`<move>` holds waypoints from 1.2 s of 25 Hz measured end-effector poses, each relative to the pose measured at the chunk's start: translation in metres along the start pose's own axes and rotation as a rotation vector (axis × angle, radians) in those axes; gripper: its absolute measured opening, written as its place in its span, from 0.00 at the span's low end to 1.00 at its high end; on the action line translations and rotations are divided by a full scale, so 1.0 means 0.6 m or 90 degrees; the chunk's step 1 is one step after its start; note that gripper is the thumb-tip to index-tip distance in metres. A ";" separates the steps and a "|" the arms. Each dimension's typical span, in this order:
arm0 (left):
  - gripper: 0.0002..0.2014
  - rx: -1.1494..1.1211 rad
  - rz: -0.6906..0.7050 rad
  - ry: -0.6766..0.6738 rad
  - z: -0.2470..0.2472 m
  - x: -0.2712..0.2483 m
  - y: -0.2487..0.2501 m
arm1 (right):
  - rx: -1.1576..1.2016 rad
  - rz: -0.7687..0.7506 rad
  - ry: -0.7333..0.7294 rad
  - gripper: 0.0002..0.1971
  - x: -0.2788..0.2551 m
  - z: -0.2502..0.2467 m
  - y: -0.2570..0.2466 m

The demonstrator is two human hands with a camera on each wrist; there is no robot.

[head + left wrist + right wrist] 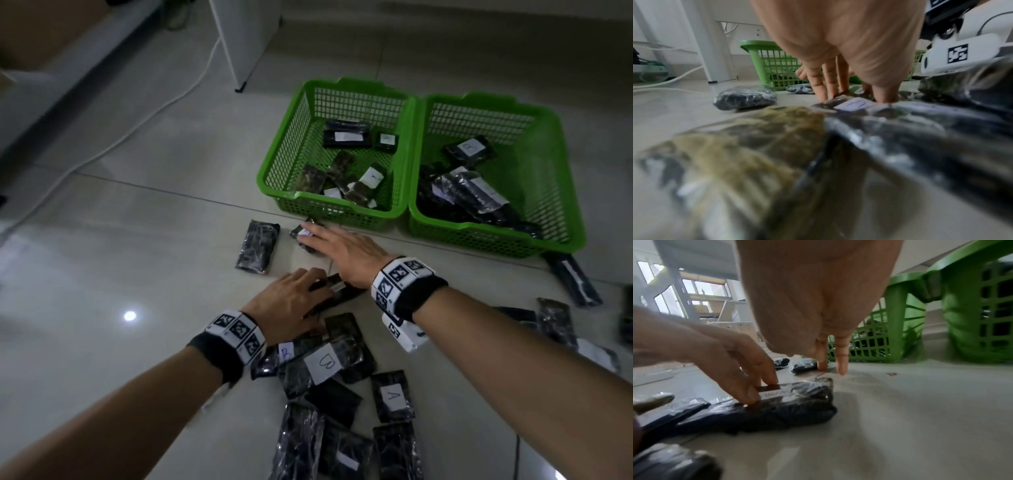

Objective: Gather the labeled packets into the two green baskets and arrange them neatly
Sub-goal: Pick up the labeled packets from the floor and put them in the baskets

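On the glossy tiled floor [137, 205], the left hand [291, 301] pinches a crinkly dark film-wrapped, white-labelled packet [344, 292] between curled fingers and thumb, while the right hand [346, 253] lies flat, released, fingertips at a smaller labelled packet [302, 235] beside two green lattice plastic baskets [411, 102].

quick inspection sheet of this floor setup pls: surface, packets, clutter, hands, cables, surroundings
surface: glossy tiled floor, dim light
job's things: left basket and right basket side by side, both partly filled, untidy; many loose packets on the floor
clutter: nothing seen
grippers: left hand grips a labeled packet; right hand fingers straight, reaching a small packet
cables: white cable across the floor
surroundings: white furniture leg
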State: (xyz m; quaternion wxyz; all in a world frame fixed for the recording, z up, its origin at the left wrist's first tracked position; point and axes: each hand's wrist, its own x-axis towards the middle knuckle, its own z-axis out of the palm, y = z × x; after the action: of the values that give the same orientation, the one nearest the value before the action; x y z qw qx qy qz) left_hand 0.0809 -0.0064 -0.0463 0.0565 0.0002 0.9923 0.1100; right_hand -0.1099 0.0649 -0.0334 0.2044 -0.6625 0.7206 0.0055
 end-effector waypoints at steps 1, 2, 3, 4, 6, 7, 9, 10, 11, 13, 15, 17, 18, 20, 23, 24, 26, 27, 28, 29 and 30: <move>0.27 -0.017 -0.028 0.002 -0.004 0.004 0.004 | -0.027 0.006 -0.014 0.50 0.006 0.001 0.001; 0.27 -0.032 -0.056 -0.005 -0.006 0.005 0.007 | -0.043 0.011 -0.007 0.47 0.010 0.002 0.002; 0.27 -0.039 -0.072 -0.010 -0.006 0.006 0.007 | -0.049 0.015 0.020 0.42 0.011 0.004 0.005; 0.25 -0.042 -0.073 -0.003 -0.007 0.007 0.007 | -0.045 0.021 0.053 0.36 0.008 0.005 0.008; 0.19 -0.062 -0.048 0.037 -0.007 0.004 0.005 | -0.010 0.050 0.109 0.27 -0.004 0.010 0.017; 0.16 -0.087 -0.040 0.060 -0.007 0.003 0.002 | 0.018 0.073 0.130 0.24 -0.013 0.014 0.023; 0.12 -0.158 -0.055 0.089 -0.008 0.000 -0.005 | 0.080 0.118 0.159 0.20 -0.032 0.022 0.033; 0.11 -0.191 -0.079 0.092 -0.010 -0.002 -0.007 | 0.103 0.134 0.168 0.18 -0.044 0.024 0.038; 0.11 -0.219 -0.113 0.093 -0.012 -0.003 -0.012 | 0.112 0.145 0.170 0.17 -0.056 0.026 0.044; 0.10 -0.291 -0.195 0.111 -0.016 -0.007 -0.020 | 0.099 0.159 0.173 0.18 -0.086 0.027 0.053; 0.10 -0.393 -0.268 0.156 -0.022 -0.010 -0.026 | 0.097 0.160 0.210 0.21 -0.119 0.031 0.060; 0.11 -0.516 -0.312 0.204 -0.034 -0.009 -0.026 | 0.099 0.153 0.262 0.25 -0.153 0.034 0.060; 0.11 -0.555 -0.320 0.230 -0.041 -0.006 -0.024 | 0.104 0.150 0.286 0.27 -0.169 0.034 0.058; 0.12 -0.569 -0.326 0.302 -0.059 0.004 -0.016 | 0.136 0.139 0.350 0.27 -0.195 0.027 0.050; 0.11 -0.491 -0.358 0.462 -0.102 0.032 -0.011 | 0.127 0.113 0.469 0.25 -0.200 -0.002 0.048; 0.10 -0.450 -0.366 0.497 -0.123 0.046 -0.015 | 0.104 0.111 0.497 0.24 -0.192 -0.016 0.052; 0.09 -0.381 -0.376 0.506 -0.162 0.084 -0.035 | 0.073 0.132 0.536 0.21 -0.169 -0.051 0.060; 0.08 -0.356 -0.387 0.484 -0.179 0.105 -0.050 | 0.076 0.150 0.539 0.20 -0.155 -0.068 0.063; 0.08 -0.333 -0.397 0.451 -0.192 0.120 -0.067 | 0.087 0.164 0.534 0.19 -0.141 -0.080 0.062; 0.08 -0.312 -0.397 0.411 -0.201 0.134 -0.082 | 0.102 0.171 0.526 0.18 -0.127 -0.086 0.063; 0.09 -0.274 -0.397 0.359 -0.200 0.143 -0.099 | 0.116 0.172 0.516 0.17 -0.113 -0.087 0.064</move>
State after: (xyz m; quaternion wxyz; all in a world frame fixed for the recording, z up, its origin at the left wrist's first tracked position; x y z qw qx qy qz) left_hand -0.0172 -0.0894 0.0474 -0.1865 -0.3394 0.8761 0.2871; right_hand -0.1588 0.1197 0.0251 -0.0396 -0.4900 0.8203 -0.2922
